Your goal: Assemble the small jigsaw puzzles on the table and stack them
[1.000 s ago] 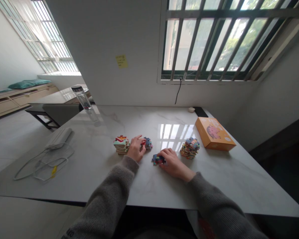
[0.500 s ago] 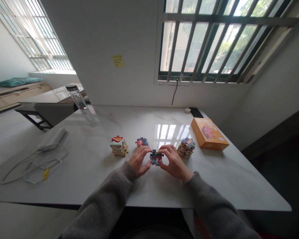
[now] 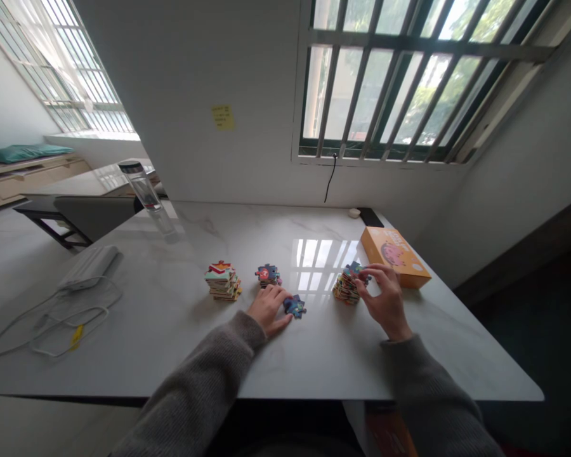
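On the white table, my left hand (image 3: 268, 310) rests with thumb and fingers around the left side of a dark blue puzzle piece (image 3: 295, 306). My right hand (image 3: 384, 298) pinches a bluish puzzle piece (image 3: 355, 270) at the top of the right stack of puzzle pieces (image 3: 345, 290). Whether that piece lies fully on the stack is hidden by my fingers. Just behind my left hand stands a low pile of pieces (image 3: 268, 274), its top one dark blue and red. Farther left is a taller stack of pieces (image 3: 223, 283) with a red and green one uppermost.
An orange box (image 3: 394, 256) lies beyond my right hand, with a black flat object (image 3: 370, 217) and a small white item (image 3: 354, 213) behind it. A clear bottle (image 3: 143, 188) stands at the back left. A white device (image 3: 89, 266) with a looped cable lies left.
My right hand has left the piece between both hands and moved right to the right stack. The piece by my left hand now shows blue instead of red and blue. The view has shifted slightly.
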A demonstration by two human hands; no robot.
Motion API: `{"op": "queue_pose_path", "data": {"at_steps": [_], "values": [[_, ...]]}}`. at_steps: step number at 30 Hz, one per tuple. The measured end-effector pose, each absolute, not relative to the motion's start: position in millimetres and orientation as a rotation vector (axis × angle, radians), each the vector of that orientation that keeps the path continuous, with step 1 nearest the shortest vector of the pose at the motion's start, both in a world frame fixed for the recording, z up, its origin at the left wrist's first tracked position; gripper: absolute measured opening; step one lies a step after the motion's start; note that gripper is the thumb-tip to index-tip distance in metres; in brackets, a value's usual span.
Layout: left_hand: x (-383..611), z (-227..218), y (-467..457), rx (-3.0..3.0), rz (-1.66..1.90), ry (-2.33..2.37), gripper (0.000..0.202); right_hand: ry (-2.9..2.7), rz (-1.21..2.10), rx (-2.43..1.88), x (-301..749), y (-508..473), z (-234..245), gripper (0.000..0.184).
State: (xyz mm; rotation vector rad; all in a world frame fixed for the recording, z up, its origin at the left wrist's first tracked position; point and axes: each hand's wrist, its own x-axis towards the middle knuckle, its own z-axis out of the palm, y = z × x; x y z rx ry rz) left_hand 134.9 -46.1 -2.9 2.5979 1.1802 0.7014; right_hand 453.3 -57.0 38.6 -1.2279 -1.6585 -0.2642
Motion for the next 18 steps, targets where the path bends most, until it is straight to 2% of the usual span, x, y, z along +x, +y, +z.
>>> {"op": "queue_pose_path", "data": {"at_steps": [5, 9, 12, 14, 17, 18], "values": [[133.7, -1.7, -45.8, 2.623, 0.815, 1.116, 0.031, -1.691, -0.204, -1.324, 458.4, -54.8, 33.6, 0.015], [132.6, 3.4, -49.0, 2.656, 1.12, 1.001, 0.028, -1.671, -0.305, -1.318, 451.1, -61.1, 35.9, 0.016], [133.7, 10.5, -53.4, 2.679, 1.314, 0.928, 0.028, -1.644, -0.396, -1.152, 426.7, -74.6, 34.7, 0.016], [135.1, 14.9, -56.4, 2.686, 1.378, 0.91, 0.03, -1.807, -0.233, -0.967, 400.0, -84.1, 30.7, 0.024], [136.6, 18.0, -59.1, 2.688, 1.417, 0.917, 0.031, -1.921, 0.334, -0.957, 357.1, -91.3, 21.6, 0.043], [136.8, 17.8, -59.2, 2.688, 1.428, 0.923, 0.031, -1.873, 0.51, -0.954, 345.3, -91.2, 18.2, 0.044]]}}
